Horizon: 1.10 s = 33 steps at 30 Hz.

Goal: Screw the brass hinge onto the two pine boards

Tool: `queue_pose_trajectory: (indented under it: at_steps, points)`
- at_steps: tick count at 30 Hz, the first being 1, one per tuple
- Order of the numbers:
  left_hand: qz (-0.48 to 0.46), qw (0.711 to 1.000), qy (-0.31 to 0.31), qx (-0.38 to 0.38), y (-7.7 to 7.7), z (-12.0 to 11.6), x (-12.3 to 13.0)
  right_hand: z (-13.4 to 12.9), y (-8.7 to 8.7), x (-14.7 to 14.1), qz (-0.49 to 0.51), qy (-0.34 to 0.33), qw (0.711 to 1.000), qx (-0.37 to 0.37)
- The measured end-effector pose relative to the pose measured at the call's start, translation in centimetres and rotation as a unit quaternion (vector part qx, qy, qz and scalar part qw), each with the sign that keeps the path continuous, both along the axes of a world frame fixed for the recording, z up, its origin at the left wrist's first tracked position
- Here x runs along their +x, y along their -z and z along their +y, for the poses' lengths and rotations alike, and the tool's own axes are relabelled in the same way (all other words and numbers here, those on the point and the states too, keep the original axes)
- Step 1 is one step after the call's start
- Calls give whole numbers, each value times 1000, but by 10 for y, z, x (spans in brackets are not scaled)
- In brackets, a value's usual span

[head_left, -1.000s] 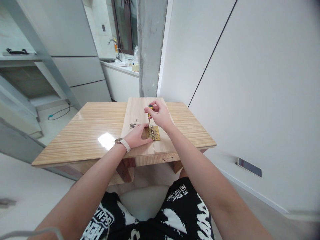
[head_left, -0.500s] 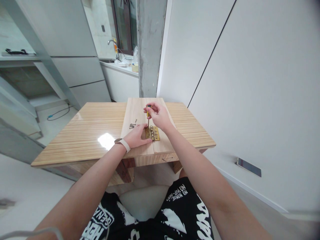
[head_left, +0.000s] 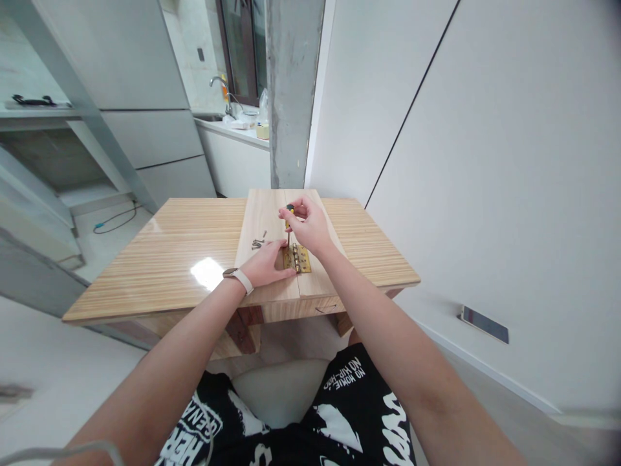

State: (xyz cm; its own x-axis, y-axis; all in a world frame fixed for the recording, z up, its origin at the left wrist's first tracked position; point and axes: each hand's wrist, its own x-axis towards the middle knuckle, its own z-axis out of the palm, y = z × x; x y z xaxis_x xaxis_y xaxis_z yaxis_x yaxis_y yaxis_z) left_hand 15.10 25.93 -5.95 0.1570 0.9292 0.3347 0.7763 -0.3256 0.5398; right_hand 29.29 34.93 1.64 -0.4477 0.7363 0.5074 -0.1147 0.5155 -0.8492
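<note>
A brass hinge lies flat across the seam between two pale wooden boards. My left hand rests on the left board with thumb and fingers spread, touching the hinge's left side. Above the hinge, my right hand is closed around the yellow and black handle of a screwdriver. The screwdriver stands upright with its shaft down at the hinge's upper left part; its tip is too small to make out. Several loose screws lie on the left board beside my left hand.
The boards lie on a glossy striped wooden table with a drawer at its front edge. Behind it stand a concrete column and a counter with a sink and faucet. A white wall rises on the right.
The fingers of my right hand have shifted slightly around the screwdriver's handle. My left hand keeps its place by the hinge.
</note>
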Motion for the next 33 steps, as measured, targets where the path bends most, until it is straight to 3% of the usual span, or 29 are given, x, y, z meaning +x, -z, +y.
queue_pose_trajectory:
  at_steps: [11,19,29,33]
  points:
    - [-6,1000,1,-4,-1,0,-1,0,-1,3,-4,-70,997,-21]
    - [3,1000,2,0,1,0,-1,6,1,-4,11,-42,998,-54]
    - [5,1000,6,5,2,0,-3,3,-2,-1,16,4,1000,-24]
    - [25,1000,11,8,-1,-3,-2,3,-1,0,11,-10,1000,-20]
